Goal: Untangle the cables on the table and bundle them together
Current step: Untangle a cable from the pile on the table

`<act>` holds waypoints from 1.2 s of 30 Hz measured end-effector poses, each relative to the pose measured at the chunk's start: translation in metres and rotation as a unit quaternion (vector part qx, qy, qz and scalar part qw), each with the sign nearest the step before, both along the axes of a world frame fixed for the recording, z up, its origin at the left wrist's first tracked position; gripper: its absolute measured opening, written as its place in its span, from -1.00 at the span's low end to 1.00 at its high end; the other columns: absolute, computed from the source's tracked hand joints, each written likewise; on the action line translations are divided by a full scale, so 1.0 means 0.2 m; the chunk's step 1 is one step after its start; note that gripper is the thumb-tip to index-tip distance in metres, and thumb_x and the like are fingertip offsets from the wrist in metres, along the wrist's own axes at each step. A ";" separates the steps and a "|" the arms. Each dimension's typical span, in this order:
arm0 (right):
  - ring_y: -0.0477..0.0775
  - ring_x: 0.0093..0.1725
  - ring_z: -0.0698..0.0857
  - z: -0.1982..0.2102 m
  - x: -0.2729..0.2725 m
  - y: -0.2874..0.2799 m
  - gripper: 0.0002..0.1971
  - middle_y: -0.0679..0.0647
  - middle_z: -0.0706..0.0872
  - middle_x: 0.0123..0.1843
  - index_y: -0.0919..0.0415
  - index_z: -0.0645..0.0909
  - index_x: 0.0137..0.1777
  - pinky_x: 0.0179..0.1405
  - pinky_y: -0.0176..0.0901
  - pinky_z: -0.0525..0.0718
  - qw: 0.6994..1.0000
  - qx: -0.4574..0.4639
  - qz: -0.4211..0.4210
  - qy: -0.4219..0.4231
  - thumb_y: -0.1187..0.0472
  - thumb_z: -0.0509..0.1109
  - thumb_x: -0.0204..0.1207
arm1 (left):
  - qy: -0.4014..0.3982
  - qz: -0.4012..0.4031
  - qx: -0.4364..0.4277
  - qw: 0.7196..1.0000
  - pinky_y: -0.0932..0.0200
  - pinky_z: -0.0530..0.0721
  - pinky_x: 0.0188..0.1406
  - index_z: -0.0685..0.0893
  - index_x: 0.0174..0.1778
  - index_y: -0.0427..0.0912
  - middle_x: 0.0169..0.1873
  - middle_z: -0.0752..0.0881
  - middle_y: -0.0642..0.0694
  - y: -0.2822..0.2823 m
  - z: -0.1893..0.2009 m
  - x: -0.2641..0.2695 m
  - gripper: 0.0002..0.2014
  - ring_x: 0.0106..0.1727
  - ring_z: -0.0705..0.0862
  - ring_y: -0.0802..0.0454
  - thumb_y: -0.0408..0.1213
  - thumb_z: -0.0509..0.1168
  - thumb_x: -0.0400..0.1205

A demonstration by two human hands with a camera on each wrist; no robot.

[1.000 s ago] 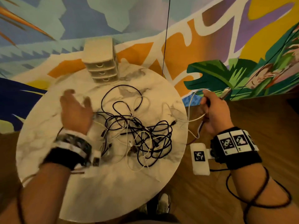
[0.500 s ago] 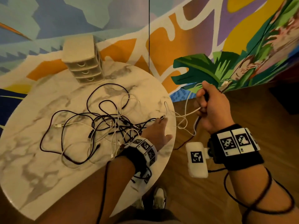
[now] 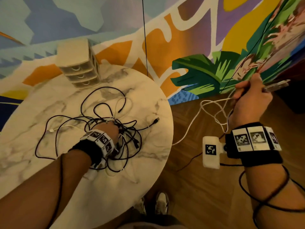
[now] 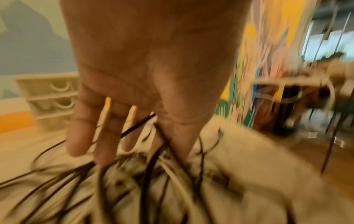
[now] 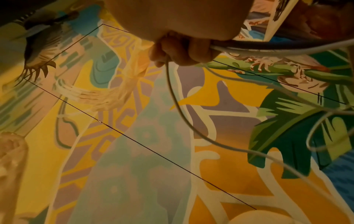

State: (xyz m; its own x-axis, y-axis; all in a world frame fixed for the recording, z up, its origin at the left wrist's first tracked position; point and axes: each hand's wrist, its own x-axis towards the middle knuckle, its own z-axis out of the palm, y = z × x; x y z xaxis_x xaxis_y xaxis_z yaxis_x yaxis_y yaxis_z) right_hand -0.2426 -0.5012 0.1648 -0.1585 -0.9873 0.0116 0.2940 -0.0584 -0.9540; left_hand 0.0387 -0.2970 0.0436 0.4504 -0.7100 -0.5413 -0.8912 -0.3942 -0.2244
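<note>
A tangle of black and white cables (image 3: 115,134) lies on the round marble table (image 3: 49,171). My left hand (image 3: 107,129) reaches down into its middle. In the blurred left wrist view the thumb and forefinger of that hand (image 4: 162,136) seem to pinch several strands (image 4: 151,166), while the other fingers (image 4: 103,136) stay fairly straight. My right hand (image 3: 250,96) is raised off the table to the right. It grips a white cable (image 3: 194,123) and a dark one, with a plug (image 3: 277,85) sticking out past the fist. The right wrist view shows that fist (image 5: 182,50) closed round the white cable (image 5: 178,106).
A small beige drawer unit (image 3: 77,66) stands at the table's far edge. A loose black plug end (image 3: 156,120) lies near the right rim. Wooden floor (image 3: 198,187) and a painted wall (image 3: 189,38) lie to the right; my shoes (image 3: 162,202) are by the table's near edge.
My left hand has moved from the table's right edge back into the middle of the tangle. My right hand has gone up and to the right, drawing the white cable farther from the table.
</note>
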 end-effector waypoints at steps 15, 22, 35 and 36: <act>-0.12 -0.67 0.36 -0.19 0.01 0.03 -0.53 -0.07 0.50 -0.68 0.15 0.52 -0.49 -0.59 -0.30 0.33 0.993 0.051 0.080 0.067 0.10 0.18 0.70 | 0.204 0.245 -0.259 0.912 0.16 0.45 -0.28 0.70 -0.28 -0.31 -0.32 0.70 -0.21 -0.11 -0.11 -0.09 -0.62 -0.19 0.66 -0.15 -0.10 0.20 0.69; -0.14 -0.70 0.36 -0.25 0.05 0.03 -0.53 -0.07 0.49 -0.72 0.17 0.52 -0.48 -0.63 -0.34 0.32 0.990 0.059 0.072 0.107 0.07 0.18 0.69 | 0.064 0.197 -0.428 0.880 0.01 0.54 -0.19 0.67 -0.17 -0.22 -0.20 0.72 -0.27 -0.09 0.20 0.11 -0.72 -0.10 0.66 -0.26 -0.13 0.17 0.68; -0.16 -0.67 0.41 -0.23 -0.25 -0.17 -0.53 -0.07 0.49 -0.74 0.17 0.53 -0.47 -0.50 -0.36 0.44 0.991 0.047 0.014 0.124 0.09 0.16 0.69 | 0.397 0.147 -0.480 0.769 -0.02 0.64 -0.59 0.61 -0.25 -0.25 -0.52 0.58 -0.14 -0.63 0.59 -0.58 -0.74 -0.67 0.49 0.13 -0.23 0.14 0.69; -0.16 -0.67 0.41 -0.22 -0.29 -0.20 -0.53 -0.07 0.48 -0.74 0.18 0.52 -0.47 -0.49 -0.36 0.45 0.990 0.051 0.019 0.133 0.09 0.16 0.70 | 0.397 0.155 -0.417 0.803 -0.05 0.66 -0.58 0.61 -0.21 -0.28 -0.47 0.61 -0.19 -0.64 0.48 -0.66 -0.75 -0.64 0.54 0.08 -0.23 0.14 0.69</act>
